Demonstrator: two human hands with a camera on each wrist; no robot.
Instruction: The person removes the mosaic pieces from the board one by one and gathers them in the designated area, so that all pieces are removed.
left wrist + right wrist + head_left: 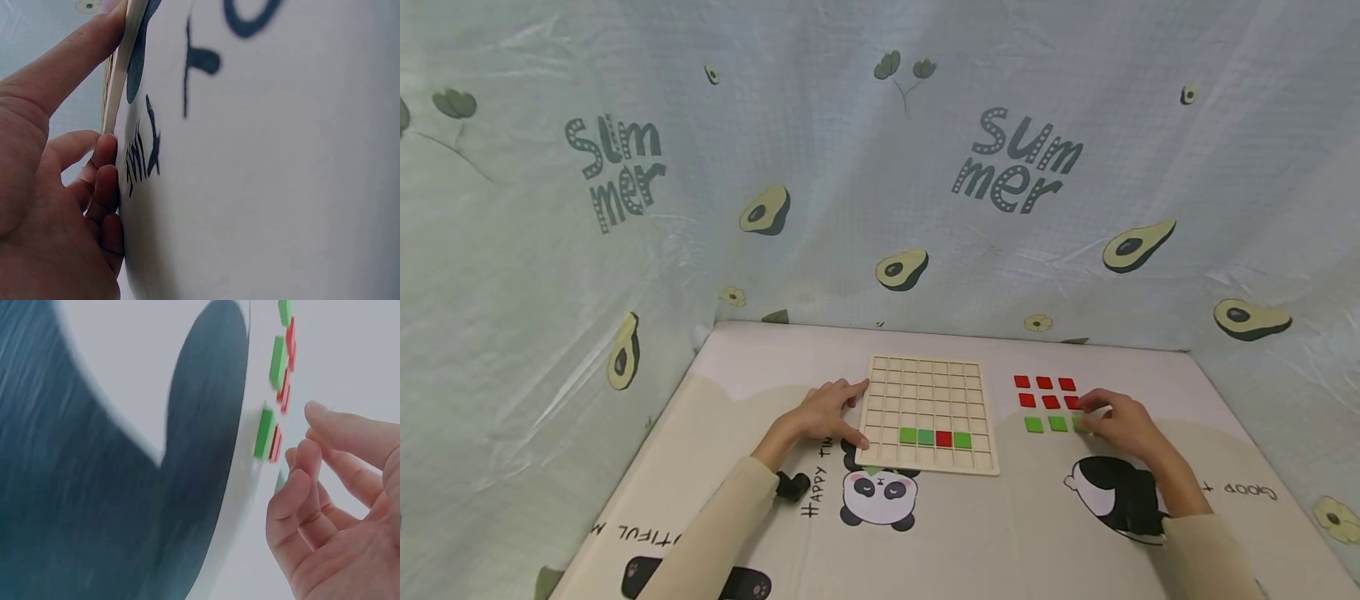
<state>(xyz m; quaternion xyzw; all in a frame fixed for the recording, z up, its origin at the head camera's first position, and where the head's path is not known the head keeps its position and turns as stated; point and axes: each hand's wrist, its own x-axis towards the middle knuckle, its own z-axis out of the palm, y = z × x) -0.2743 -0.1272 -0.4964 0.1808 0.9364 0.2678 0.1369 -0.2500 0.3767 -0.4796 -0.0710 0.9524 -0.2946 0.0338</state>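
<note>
A pale wooden grid board [928, 400] lies on the table, with green tiles and one red tile [943, 439] side by side in a row near its front. My left hand [822, 412] touches the board's left edge with spread thumb and forefinger; in the left wrist view its other fingers bend beside the wooden edge [115, 94]. To the right of the board, several red tiles [1044, 382] and three green tiles [1057, 424] lie in rows. Over the rightmost green tile [264, 433] hovers my right hand [1122, 423], thumb and fingertips near each other, nothing visible between them.
The pale tablecloth [955, 533] carries printed pandas and lettering. A small black object [792, 487] lies by the left wrist. Sheets printed with avocados [902, 269] hang behind the table and at both sides.
</note>
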